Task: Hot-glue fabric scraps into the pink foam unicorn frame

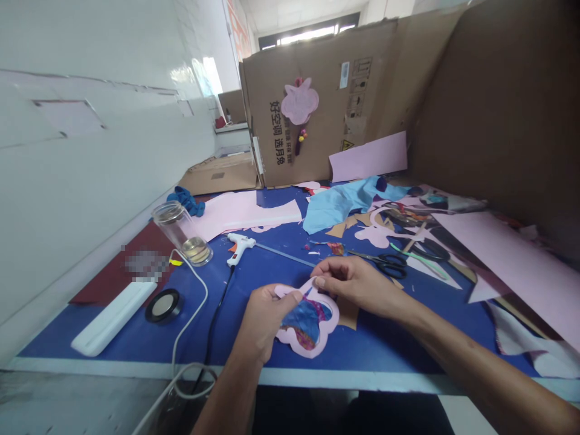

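Here's the left hand (265, 320) pinching a pink scalloped cutout (308, 347) by its rim, the right hand (357, 287) pinching its upper lobe, just above the near edge of the blue bench (376, 341)! It looks light, thin and floppy: hold that bare pink border!

White tiled wall (99, 151), tall cardboard panels (317, 103), bright window (308, 35) beyond, white ceiling (299, 15), low carton (217, 175) beside the wall

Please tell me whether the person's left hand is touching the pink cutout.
Touching: the head view shows the left hand gripping the pink cutout, with its thumb pressed onto the cutout's upper rim.
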Demonstrator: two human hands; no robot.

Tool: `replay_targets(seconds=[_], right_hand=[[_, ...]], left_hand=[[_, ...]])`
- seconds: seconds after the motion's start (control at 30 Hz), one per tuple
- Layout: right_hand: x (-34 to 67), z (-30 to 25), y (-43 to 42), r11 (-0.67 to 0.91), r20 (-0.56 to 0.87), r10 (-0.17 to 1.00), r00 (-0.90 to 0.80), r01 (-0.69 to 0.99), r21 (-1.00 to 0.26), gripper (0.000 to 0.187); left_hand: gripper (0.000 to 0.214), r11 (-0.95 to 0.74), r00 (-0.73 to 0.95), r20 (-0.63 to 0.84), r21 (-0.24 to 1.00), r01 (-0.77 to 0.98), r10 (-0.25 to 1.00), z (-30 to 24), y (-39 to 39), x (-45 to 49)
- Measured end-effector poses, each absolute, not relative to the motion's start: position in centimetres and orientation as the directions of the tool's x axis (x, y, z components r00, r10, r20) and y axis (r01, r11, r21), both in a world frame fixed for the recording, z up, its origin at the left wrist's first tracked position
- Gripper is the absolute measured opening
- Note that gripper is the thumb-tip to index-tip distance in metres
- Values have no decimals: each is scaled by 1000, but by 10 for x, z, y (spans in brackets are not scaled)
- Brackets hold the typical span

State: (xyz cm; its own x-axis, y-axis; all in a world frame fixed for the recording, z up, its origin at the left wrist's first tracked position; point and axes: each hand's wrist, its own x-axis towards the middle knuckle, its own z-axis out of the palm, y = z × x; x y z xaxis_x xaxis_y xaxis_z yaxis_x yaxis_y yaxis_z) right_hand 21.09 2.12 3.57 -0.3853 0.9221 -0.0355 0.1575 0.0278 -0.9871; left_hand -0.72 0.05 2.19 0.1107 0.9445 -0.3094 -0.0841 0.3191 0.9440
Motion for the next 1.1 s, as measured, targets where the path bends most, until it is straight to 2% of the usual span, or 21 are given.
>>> replay_targets(seconds=[0.63,1.1], right_hand=[[208,35,22,19,-45,937,-347,177,-984,34],[204,48,22,243,15,884,-467,434,-867,16]], left_hand=[[40,325,127,-314,943,-75,941,22,0,-5],[42,316,178,-303,947,-52,936,19,-2,-6]])
